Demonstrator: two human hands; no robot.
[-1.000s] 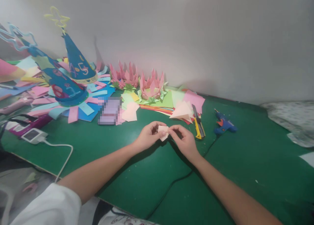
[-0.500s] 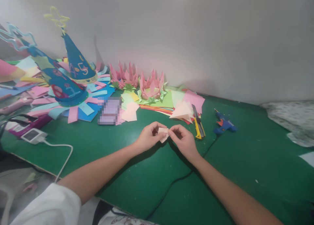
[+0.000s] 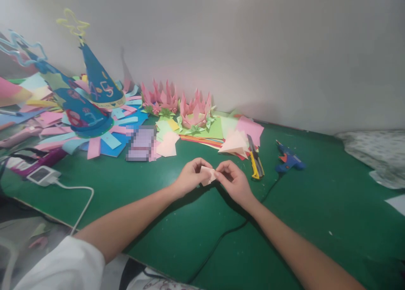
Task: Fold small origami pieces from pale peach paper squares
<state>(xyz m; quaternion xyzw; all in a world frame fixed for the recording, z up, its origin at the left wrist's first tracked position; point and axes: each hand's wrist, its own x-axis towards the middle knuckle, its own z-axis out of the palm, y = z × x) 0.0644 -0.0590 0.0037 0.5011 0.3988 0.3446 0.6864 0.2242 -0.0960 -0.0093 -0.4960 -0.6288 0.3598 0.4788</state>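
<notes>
A small piece of pale pink paper (image 3: 206,177) is held between my two hands, above the green table (image 3: 177,247). My left hand (image 3: 191,178) pinches its left side, thumb in front and fingers behind. At the paper's right edge, my right hand (image 3: 233,181) grips it between thumb and fingertips. The paper looks folded, though the fingers cover part of it. Beyond the hands lie pale pink sheets (image 3: 233,144) and a yellow utility knife (image 3: 255,161).
A blue glue gun (image 3: 289,158) lies to the right, its black cord running toward the front edge. Pink paper lotus crowns (image 3: 196,110) stand at the back. Blue cone hats (image 3: 99,77), a purple power strip (image 3: 47,161) and a blurred-out phone (image 3: 141,143) are on the left.
The paper has shifted slightly left and turned a little in my fingers. My right hand has moved a little left with it; the objects on the table stay in place.
</notes>
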